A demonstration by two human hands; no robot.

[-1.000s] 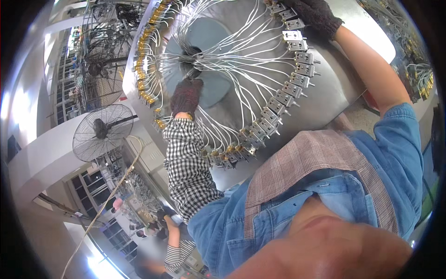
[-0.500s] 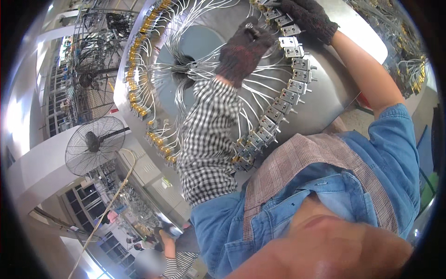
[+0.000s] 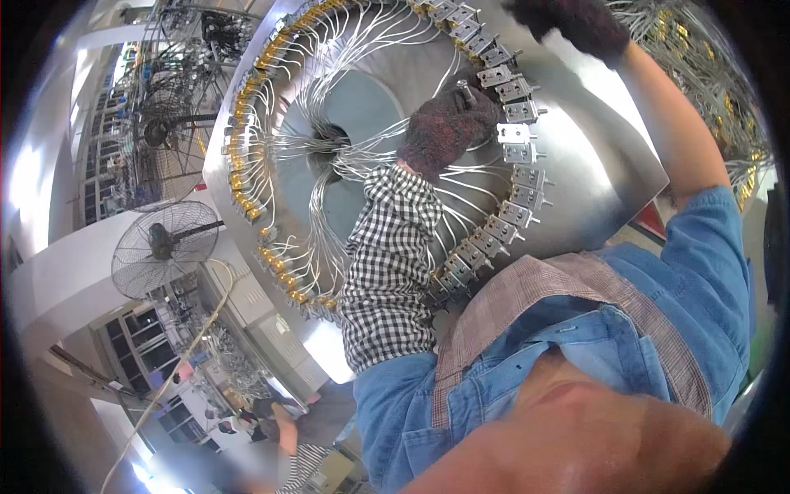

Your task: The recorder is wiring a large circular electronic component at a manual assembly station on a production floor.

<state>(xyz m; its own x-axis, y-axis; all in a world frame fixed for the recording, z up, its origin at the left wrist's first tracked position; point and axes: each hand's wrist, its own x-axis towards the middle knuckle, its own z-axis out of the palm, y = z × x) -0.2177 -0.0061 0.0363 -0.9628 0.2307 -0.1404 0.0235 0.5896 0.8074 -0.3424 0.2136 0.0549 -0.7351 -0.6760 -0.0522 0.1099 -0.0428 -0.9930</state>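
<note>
My left hand (image 3: 451, 128), in a dark knitted glove with red flecks, is over the inner edge of a ring of metal clamp blocks (image 3: 518, 152). Its fingers are curled around a small metal tool (image 3: 465, 89), whose shiny round end pokes out at the top; the rest is hidden in the glove. White wires (image 3: 471, 183) run from the blocks past this hand to the middle of the round fixture. My right hand (image 3: 580, 29), gloved alike, is beyond the blocks at the upper right, apart from them. Its fingers are stretched out, partly cut off by the picture's edge.
The ring continues on the left with brass-coloured fittings (image 3: 240, 177) around a grey disc (image 3: 374, 90) with a central hole. Bundled wires with brass ends (image 3: 699, 74) lie at the far right. A fan (image 3: 162, 241) stands left. Another person's striped sleeve (image 3: 306, 465) shows at the lower left.
My right hand has come off the blocks and moved up and right. My left hand is lower and slightly right, with the metal tool. The blocks on the right side now appear lower.
</note>
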